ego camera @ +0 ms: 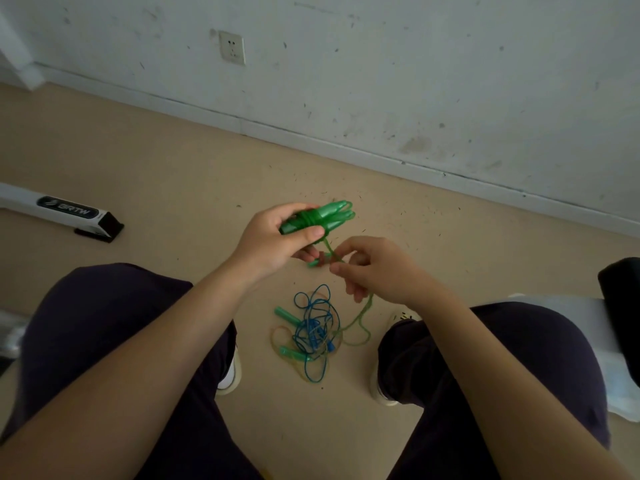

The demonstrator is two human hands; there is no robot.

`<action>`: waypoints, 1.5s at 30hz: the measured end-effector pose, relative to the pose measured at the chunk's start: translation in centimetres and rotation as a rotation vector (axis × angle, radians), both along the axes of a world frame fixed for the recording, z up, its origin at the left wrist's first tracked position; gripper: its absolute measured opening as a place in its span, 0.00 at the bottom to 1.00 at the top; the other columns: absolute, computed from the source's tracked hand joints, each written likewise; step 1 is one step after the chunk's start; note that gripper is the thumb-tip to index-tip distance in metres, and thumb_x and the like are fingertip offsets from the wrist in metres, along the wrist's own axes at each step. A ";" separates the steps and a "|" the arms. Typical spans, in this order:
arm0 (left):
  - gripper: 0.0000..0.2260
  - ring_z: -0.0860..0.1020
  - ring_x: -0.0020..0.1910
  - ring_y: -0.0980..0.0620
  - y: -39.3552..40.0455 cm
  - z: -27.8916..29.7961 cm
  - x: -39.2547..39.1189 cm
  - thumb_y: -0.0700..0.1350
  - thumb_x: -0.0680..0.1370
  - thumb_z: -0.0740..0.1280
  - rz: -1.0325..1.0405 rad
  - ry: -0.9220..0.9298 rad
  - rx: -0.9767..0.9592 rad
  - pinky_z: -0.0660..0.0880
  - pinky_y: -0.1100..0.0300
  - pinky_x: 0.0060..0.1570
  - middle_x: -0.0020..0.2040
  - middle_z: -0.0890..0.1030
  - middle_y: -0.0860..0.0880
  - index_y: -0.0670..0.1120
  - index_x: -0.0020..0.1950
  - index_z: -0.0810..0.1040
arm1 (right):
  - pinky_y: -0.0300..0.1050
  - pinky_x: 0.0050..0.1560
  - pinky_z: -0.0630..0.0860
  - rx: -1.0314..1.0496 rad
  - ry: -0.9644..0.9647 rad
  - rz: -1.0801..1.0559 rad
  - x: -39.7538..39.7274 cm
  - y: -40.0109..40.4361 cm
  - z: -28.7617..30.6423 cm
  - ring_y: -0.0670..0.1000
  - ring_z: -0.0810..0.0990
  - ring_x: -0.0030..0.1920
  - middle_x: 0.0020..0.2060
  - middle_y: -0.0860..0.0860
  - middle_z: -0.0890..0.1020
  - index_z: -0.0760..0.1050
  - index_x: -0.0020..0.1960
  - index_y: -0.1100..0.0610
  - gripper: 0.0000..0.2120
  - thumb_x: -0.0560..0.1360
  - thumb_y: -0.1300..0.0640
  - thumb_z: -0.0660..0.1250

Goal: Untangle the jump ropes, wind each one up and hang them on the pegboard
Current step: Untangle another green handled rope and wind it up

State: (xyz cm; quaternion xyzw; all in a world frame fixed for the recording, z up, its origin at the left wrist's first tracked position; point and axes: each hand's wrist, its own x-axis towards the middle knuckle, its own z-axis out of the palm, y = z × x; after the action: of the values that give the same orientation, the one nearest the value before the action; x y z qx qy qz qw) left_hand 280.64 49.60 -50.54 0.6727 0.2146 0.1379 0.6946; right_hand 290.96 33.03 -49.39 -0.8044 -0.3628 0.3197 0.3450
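Observation:
My left hand (277, 237) grips the two handles of a green jump rope (320, 218), with several turns of green cord wound around them. My right hand (374, 268) pinches the loose green cord just below the handles. The rest of that cord (360, 320) hangs down to the floor in a loop. Between my feet lies a tangle of ropes (313, 332): a blue rope and a pale orange one, with teal handles (285, 314) sticking out. No pegboard is in view.
I sit with both knees spread, shoes (230, 375) on a beige floor. A white wall with a socket (232, 48) runs across the back. A white bar with a black end (69, 213) lies on the floor at left. A white seat (588, 306) is at right.

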 end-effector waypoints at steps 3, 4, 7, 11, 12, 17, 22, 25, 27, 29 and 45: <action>0.14 0.83 0.34 0.47 0.0 -0.1 0.1 0.35 0.76 0.72 0.042 -0.020 0.021 0.80 0.60 0.35 0.45 0.84 0.42 0.46 0.60 0.79 | 0.32 0.29 0.65 0.055 -0.170 0.006 -0.1 0.3 -0.1 0.41 0.70 0.24 0.22 0.41 0.73 0.79 0.47 0.54 0.06 0.79 0.53 0.67; 0.14 0.83 0.34 0.48 0.1 -0.1 0.1 0.35 0.76 0.71 0.062 -0.025 0.040 0.80 0.60 0.35 0.45 0.84 0.43 0.45 0.60 0.79 | 0.32 0.29 0.63 0.072 -0.213 0.011 -0.2 0.5 0.0 0.42 0.68 0.25 0.22 0.42 0.72 0.79 0.47 0.55 0.07 0.80 0.53 0.66; 0.14 0.83 0.34 0.46 0.1 -0.1 0.3 0.35 0.77 0.71 0.124 -0.022 0.108 0.79 0.59 0.33 0.44 0.84 0.41 0.42 0.63 0.79 | 0.36 0.31 0.64 0.139 -0.314 0.053 -1.0 1.2 0.0 0.43 0.69 0.27 0.27 0.46 0.74 0.80 0.47 0.58 0.08 0.80 0.55 0.65; 0.16 0.84 0.34 0.45 0.2 -0.4 0.5 0.37 0.77 0.71 0.080 0.050 0.193 0.77 0.58 0.31 0.44 0.84 0.44 0.42 0.64 0.79 | 0.47 0.36 0.70 0.196 -0.418 0.062 -0.8 1.0 -0.3 0.45 0.71 0.31 0.32 0.48 0.77 0.79 0.45 0.60 0.08 0.80 0.59 0.65; 0.17 0.84 0.35 0.45 0.3 -0.4 0.5 0.37 0.77 0.72 0.030 0.090 0.212 0.77 0.57 0.31 0.44 0.85 0.45 0.43 0.65 0.78 | 0.47 0.36 0.70 0.204 -0.444 0.058 -0.5 0.8 -0.3 0.45 0.71 0.31 0.31 0.45 0.75 0.78 0.45 0.60 0.07 0.80 0.59 0.65; 0.18 0.83 0.34 0.50 0.3 -0.3 0.1 0.35 0.75 0.73 -0.261 0.231 0.198 0.75 0.61 0.25 0.43 0.84 0.45 0.47 0.64 0.78 | 0.44 0.38 0.70 0.238 -0.590 0.147 0.1 0.3 -0.5 0.51 0.75 0.35 0.34 0.49 0.79 0.82 0.44 0.61 0.08 0.75 0.57 0.67; 0.22 0.83 0.38 0.50 0.1 -0.2 -0.4 0.34 0.74 0.73 -0.459 0.288 0.128 0.78 0.61 0.30 0.47 0.84 0.43 0.46 0.67 0.78 | 0.45 0.35 0.71 0.207 -0.538 0.110 0.3 0.2 0.0 0.50 0.75 0.34 0.33 0.51 0.79 0.83 0.40 0.60 0.10 0.68 0.53 0.78; 0.22 0.83 0.40 0.50 -0.1 0.1 -0.6 0.33 0.74 0.73 -0.521 0.301 0.108 0.79 0.61 0.33 0.47 0.84 0.43 0.46 0.66 0.78 | 0.42 0.32 0.67 0.185 -0.463 0.084 0.3 0.2 0.2 0.45 0.70 0.30 0.29 0.46 0.74 0.80 0.37 0.59 0.14 0.65 0.51 0.80; 0.21 0.83 0.41 0.48 0.1 0.5 -0.7 0.34 0.73 0.74 -0.544 0.289 0.080 0.79 0.60 0.33 0.49 0.85 0.41 0.46 0.65 0.79 | 0.37 0.30 0.65 0.188 -0.349 0.034 0.4 0.1 0.2 0.43 0.67 0.27 0.26 0.43 0.71 0.77 0.37 0.58 0.15 0.64 0.52 0.80; 0.20 0.83 0.42 0.47 0.2 0.7 -0.8 0.37 0.72 0.76 -0.547 0.279 0.041 0.79 0.59 0.33 0.49 0.85 0.41 0.47 0.63 0.81 | 0.34 0.29 0.64 0.216 -0.204 -0.003 0.4 -0.1 0.2 0.42 0.66 0.26 0.27 0.43 0.69 0.75 0.42 0.59 0.17 0.64 0.54 0.80; 0.32 0.85 0.43 0.43 -0.5 1.1 -1.2 0.38 0.74 0.74 -0.475 0.120 0.084 0.80 0.53 0.36 0.56 0.83 0.43 0.64 0.71 0.70 | 0.39 0.36 0.70 0.389 0.194 -0.139 0.6 -0.1 0.0 0.50 0.72 0.36 0.36 0.52 0.75 0.75 0.43 0.58 0.06 0.76 0.60 0.71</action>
State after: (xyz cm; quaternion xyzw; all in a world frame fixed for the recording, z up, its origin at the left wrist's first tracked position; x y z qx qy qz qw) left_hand 279.45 49.10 -49.40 0.7394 0.0852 -0.0605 0.6651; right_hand 291.61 32.92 -49.36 -0.7113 -0.3265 0.2952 0.5480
